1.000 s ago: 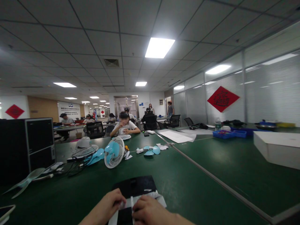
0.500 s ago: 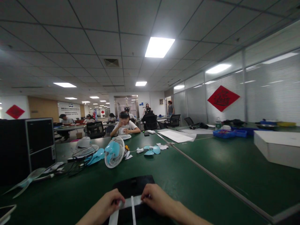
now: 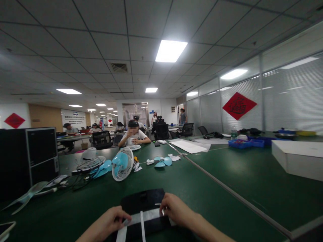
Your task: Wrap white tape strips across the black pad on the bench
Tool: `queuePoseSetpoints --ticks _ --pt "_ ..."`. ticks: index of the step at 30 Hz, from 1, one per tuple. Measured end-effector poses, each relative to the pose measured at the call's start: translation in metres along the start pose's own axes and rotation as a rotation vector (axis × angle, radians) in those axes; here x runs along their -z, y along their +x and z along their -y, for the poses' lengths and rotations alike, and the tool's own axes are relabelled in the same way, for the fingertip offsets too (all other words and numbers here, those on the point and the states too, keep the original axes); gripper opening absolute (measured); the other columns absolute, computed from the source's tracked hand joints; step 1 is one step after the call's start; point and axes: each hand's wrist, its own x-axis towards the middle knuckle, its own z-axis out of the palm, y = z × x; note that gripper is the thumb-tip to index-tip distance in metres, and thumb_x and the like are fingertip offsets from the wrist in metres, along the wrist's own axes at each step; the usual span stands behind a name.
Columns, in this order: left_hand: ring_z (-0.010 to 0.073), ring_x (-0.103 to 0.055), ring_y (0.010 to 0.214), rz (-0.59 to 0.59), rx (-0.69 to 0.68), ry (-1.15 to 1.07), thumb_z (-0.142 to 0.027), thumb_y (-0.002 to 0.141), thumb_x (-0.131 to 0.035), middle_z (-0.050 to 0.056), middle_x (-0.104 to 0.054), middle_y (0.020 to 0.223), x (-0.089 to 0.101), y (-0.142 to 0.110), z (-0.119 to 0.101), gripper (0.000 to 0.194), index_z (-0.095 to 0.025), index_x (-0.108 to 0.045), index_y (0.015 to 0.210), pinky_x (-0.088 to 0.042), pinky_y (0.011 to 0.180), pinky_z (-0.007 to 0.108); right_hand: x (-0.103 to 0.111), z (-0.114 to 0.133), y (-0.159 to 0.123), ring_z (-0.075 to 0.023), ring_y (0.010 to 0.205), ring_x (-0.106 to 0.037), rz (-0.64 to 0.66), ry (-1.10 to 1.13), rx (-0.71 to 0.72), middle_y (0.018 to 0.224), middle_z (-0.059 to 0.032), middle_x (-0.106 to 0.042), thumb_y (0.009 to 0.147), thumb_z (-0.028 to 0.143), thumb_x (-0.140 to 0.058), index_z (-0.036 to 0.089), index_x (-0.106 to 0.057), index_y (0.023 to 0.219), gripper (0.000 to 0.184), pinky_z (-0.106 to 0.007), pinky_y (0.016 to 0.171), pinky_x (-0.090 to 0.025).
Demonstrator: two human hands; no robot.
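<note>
1. a green tabletop point(image 3: 202, 201) fills the foreground, crossed by a metal seam point(image 3: 222, 184); behind are office desks and, on the right, a glass wall with a red diamond sign point(image 3: 239, 106).
2. past the hands stand a fan head point(image 3: 121, 161) and, farther right, loose blue blades point(image 3: 163, 162); a computer tower point(image 3: 42, 151) blocks the left, a white box point(image 3: 297, 158) the right.
3. a seated person point(image 3: 137, 135) faces across.
4. a black panel point(image 3: 142, 198) lies low centre, a white strip point(image 3: 151, 214) across it.
5. left hand point(image 3: 114, 220) and right hand point(image 3: 175, 210) bend fingers at the strip's ends; whether they pinch, i cannot tell.
</note>
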Motion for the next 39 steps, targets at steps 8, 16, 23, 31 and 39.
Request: queuePoseSetpoints --ticks 8,16,23,31,39 --pt "0.0179 -0.048 0.089 -0.010 0.015 0.010 -0.029 0.076 -0.052 0.001 -0.055 0.100 0.001 -0.002 -0.001 0.037 -0.027 -0.064 0.111 -0.036 0.078 0.027 0.002 0.004 -0.002 -0.0175 0.099 -0.055 -0.032 0.031 -0.040 0.103 -0.0046 -0.061 0.070 0.009 -0.052 0.023 -0.074 0.082 0.029 -0.025 0.089 -0.039" --pt "0.0168 -0.047 0.086 -0.013 -0.014 0.004 -0.030 0.075 -0.052 0.001 -0.056 0.099 0.001 -0.001 0.001 0.038 -0.026 -0.064 0.111 -0.036 0.077 0.026 0.002 0.003 -0.002 -0.0166 0.098 -0.055 -0.033 0.040 -0.044 0.104 -0.0045 -0.061 0.069 0.008 -0.053 0.023 -0.074 0.083 0.030 -0.025 0.089 -0.038" --pt "0.0177 -0.048 0.089 -0.030 0.010 0.038 -0.030 0.077 -0.050 0.001 -0.055 0.095 0.001 -0.004 -0.001 0.037 -0.027 -0.064 0.111 -0.036 0.081 0.028 0.008 0.004 -0.003 -0.0180 0.102 -0.053 0.009 0.042 -0.044 0.107 -0.0043 -0.059 0.073 0.012 -0.056 0.023 -0.074 0.085 0.025 -0.027 0.090 -0.038" --pt "0.0204 -0.050 0.092 -0.027 0.087 -0.013 -0.025 0.068 -0.054 0.001 -0.060 0.098 0.007 -0.010 -0.020 0.038 -0.024 -0.068 0.104 -0.040 0.081 0.029 0.011 -0.005 0.004 -0.0171 0.093 -0.058 0.004 0.047 -0.046 0.101 -0.0035 -0.063 0.067 0.015 -0.065 0.022 -0.075 0.079 0.017 -0.023 0.081 -0.043" --pt "0.0216 -0.057 0.092 -0.115 0.091 0.032 -0.034 0.076 -0.050 0.002 -0.067 0.094 0.015 -0.002 0.006 0.027 -0.018 -0.069 0.087 -0.042 0.079 0.028 0.018 -0.001 0.026 -0.0145 0.076 -0.062 -0.130 -0.040 -0.122 0.083 -0.0036 -0.070 0.071 0.017 -0.059 0.018 -0.073 0.079 0.016 -0.020 0.067 -0.044"
